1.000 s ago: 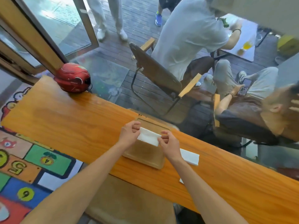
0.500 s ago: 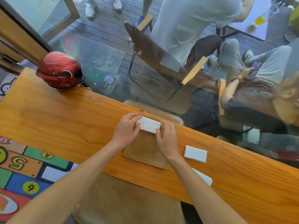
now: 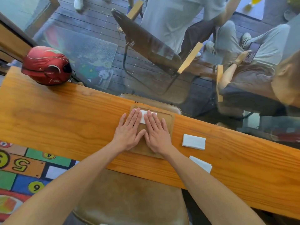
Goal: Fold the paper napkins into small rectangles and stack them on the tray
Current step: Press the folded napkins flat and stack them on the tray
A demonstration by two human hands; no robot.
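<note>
A small wooden tray (image 3: 170, 119) lies on the orange wooden counter (image 3: 65, 120) against the window. A folded white napkin (image 3: 143, 116) lies flat at the tray's far end. My left hand (image 3: 129, 131) and my right hand (image 3: 155, 131) lie side by side with straight fingers, pressing down on the napkin and hiding most of it. Another folded white napkin (image 3: 193, 141) lies on the counter right of the tray. A third white napkin (image 3: 201, 164) lies nearer the counter's front edge, beside my right forearm.
A red helmet (image 3: 46, 65) sits at the counter's far left. A glass window runs along the far edge; people sit on chairs outside. A tan leather stool (image 3: 129, 200) stands under the counter below me. A colourful number mat (image 3: 21, 172) covers the floor at left.
Both hands held the napkin by its ends above the tray, then lowered it to the tray's far end. Now the fingers are flat and pressing on it. The camera tilted down.
</note>
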